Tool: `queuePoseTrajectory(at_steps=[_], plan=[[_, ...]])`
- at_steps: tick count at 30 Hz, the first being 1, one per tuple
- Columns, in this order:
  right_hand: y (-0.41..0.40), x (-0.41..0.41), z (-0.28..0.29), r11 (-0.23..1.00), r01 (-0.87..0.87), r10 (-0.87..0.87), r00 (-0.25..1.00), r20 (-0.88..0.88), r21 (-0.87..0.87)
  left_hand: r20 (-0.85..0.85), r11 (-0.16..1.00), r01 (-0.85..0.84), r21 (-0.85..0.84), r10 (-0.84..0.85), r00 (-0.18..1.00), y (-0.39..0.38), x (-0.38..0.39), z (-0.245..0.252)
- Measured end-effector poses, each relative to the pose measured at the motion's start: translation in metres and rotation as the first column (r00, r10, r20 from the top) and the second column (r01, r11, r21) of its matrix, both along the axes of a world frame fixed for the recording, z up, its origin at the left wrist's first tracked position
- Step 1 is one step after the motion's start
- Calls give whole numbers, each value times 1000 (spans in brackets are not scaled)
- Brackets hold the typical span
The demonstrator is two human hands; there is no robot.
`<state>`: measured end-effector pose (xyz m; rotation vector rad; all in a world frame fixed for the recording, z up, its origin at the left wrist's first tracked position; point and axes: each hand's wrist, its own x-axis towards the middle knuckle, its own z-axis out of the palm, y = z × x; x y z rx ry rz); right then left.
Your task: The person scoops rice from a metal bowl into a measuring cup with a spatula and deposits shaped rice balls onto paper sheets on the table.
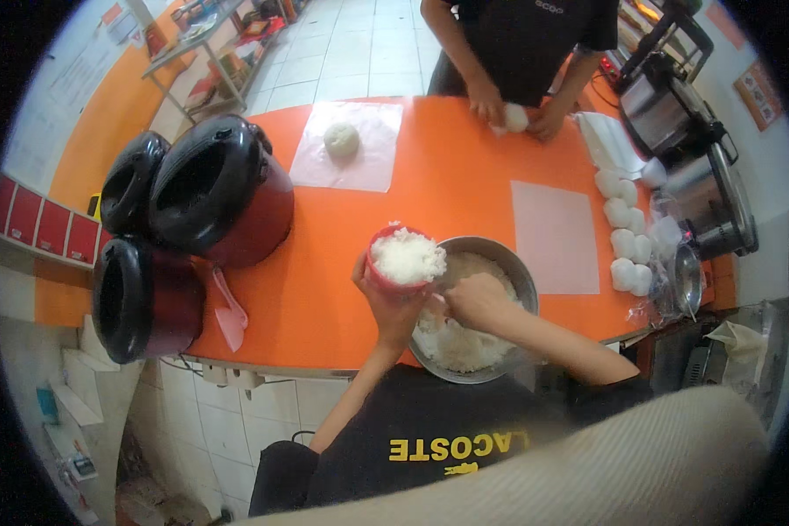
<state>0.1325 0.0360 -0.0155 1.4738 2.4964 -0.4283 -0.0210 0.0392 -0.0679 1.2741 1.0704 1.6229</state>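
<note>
My left hand holds a red cup upright, heaped with white cooked rice. My right hand is over a round metal bowl of rice, just right of the cup. Its fingers are curled; whether they grip something is hidden. Beyond the cup, a rounded mound of rice sits on a sheet of paper. Another paper sheet lies flat right of the bowl. A pink rice paddle lies at the left near the table's front edge.
Three black-lidded dark red containers stand at the left of the orange table. Across it, a person's hands touch a white rounded bundle. Several white bundles, a small metal bowl and large metal pots line the right.
</note>
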Motion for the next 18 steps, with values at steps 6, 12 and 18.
queuePoseTrajectory(at_steps=[6, 12, 18], plan=[[-2, 15, 0, 994, -1, -11, 993, -115, -105, -107, 999, -28, 14, 30, 994, 1, -2, 1], [-21, 39, 12, 985, 115, -137, 973, -183, -125, 137, 994, 65, -92, -52, 989, 0, 1, 20], [-25, 51, 11, 970, 154, -210, 922, -326, -188, 117, 994, 111, -10, -109, 987, -4, -3, 24]])
